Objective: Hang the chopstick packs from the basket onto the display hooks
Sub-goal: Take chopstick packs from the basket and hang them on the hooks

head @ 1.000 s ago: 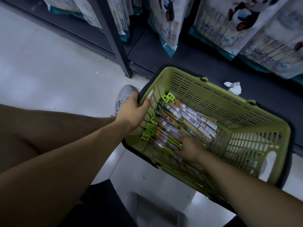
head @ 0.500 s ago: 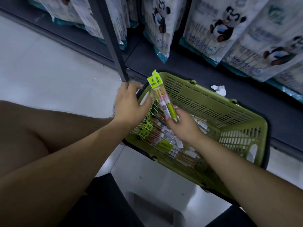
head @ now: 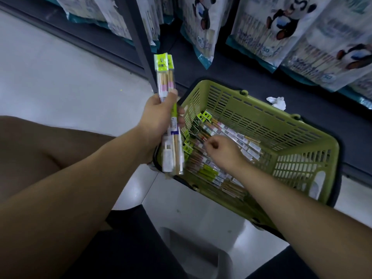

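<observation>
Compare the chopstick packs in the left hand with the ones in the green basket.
The held packs stand upright, gripped by the left hand; the basket packs lie flat in the basket. The held packs look like two; the basket packs are many, heaped. Both have green header cards and clear sleeves.

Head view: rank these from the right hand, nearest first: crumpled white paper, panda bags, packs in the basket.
1. Packs in the basket, under the right hand.
2. Crumpled white paper, past its far rim.
3. Panda bags, farthest back.
</observation>
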Tool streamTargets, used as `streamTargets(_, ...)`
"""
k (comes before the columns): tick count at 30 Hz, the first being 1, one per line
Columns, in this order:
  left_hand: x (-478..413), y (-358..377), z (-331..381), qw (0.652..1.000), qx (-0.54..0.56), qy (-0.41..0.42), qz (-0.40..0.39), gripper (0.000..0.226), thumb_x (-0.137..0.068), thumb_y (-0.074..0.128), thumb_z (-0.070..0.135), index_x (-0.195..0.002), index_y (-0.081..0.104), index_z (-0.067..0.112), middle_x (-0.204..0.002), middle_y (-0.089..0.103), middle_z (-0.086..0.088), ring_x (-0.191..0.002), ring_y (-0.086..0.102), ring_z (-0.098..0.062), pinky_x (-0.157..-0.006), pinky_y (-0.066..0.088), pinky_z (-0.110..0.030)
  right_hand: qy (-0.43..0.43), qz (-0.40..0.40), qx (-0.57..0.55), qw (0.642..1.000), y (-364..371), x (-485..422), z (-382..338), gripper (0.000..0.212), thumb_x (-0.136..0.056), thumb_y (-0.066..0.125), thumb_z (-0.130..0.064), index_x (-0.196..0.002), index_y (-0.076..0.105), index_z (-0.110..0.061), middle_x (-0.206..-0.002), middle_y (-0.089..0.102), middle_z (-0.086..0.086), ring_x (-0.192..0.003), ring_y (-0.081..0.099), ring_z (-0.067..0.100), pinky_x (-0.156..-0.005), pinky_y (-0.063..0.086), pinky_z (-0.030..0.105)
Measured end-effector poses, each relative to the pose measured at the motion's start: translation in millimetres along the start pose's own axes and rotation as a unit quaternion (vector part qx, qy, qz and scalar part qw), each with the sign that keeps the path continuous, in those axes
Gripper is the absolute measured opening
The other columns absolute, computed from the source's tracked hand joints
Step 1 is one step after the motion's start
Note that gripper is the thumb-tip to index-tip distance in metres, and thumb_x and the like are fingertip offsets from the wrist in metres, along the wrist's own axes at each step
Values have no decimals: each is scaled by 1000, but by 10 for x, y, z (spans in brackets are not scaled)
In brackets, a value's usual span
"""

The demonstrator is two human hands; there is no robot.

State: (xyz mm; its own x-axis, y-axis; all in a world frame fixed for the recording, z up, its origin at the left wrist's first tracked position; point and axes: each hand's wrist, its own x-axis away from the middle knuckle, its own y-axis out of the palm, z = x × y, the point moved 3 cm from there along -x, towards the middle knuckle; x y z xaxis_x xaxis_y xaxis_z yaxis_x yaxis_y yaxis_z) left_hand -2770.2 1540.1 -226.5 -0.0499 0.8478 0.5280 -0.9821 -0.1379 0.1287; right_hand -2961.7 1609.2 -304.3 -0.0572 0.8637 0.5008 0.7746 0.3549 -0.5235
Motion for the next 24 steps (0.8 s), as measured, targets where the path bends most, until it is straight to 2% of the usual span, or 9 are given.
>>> streamTargets(1,0,-44,-25,1000,-13,-12,-7,25,-102,62,37,-103,55,14,-70,63,-8,-54,56,-21,-51,50,-31,11,-44,64,997,60,-17,146,18,-101,58,-33,-105,68,-19,-101,71,1,-87,67,20,-76,54,35)
streamTargets(3,12,-110,-111,998,-51,-36,-28,28,-99,64,38,-105,54,12,-71,57,-8,-53,49,-21,-48,44,-29,43,-121,149,981,195,-4,433,33,-99,61,-32,-129,62,-19,-126,64,7,-109,64,26,-92,54,37)
streamTargets(5,14,-145,-189,993,-107,-39,-42,34,-98,66,39,-108,54,9,-71,56,-7,-53,49,-21,-51,44,-31,66,-138,181,971,283,44,606,45,-95,67,-32,-136,56,-19,-138,55,9,-119,57,27,-97,49,33)
streamTargets(8,2,-113,-224,986,-149,-21,-65,37,-97,68,40,-111,58,7,-67,58,-4,-50,51,-20,-50,47,-31,51,-141,218,964,399,66,704,39,-89,72,-34,-125,58,-24,-132,54,8,-114,53,26,-93,47,35)
streamTargets(12,-22,-41,-229,980,-184,8,-70,26,-100,67,36,-108,60,13,-59,59,0,-46,53,-21,-49,49,-32,27,-158,261,952,502,76,714,44,-91,72,-29,-131,59,-21,-131,59,9,-118,55,29,-97,46,37)
streamTargets(17,-47,-27,-225,979,-193,16,-66,25,-100,65,37,-109,58,15,-61,60,-2,-47,54,-23,-52,51,-36,41,-158,238,958,499,59,750,39,-95,68,-28,-132,61,-19,-128,57,9,-114,57,29,-96,48,36)
streamTargets(20,-49,-29,-226,979,-191,19,-65,22,-101,65,37,-107,58,17,-61,59,-2,-48,54,-22,-52,52,-34,48,-166,240,955,497,59,786,30,-95,68,-31,-123,67,-20,-120,67,7,-106,63,26,-83,49,32)
streamTargets(24,-48,-26,-228,980,-187,23,-63,22,-101,64,35,-110,58,16,-63,59,-4,-49,55,-21,-51,53,-34,62,-179,206,960,452,45,856,26,-94,68,-33,-117,70,-21,-104,66,3,-96,64,25,-72,40,28)
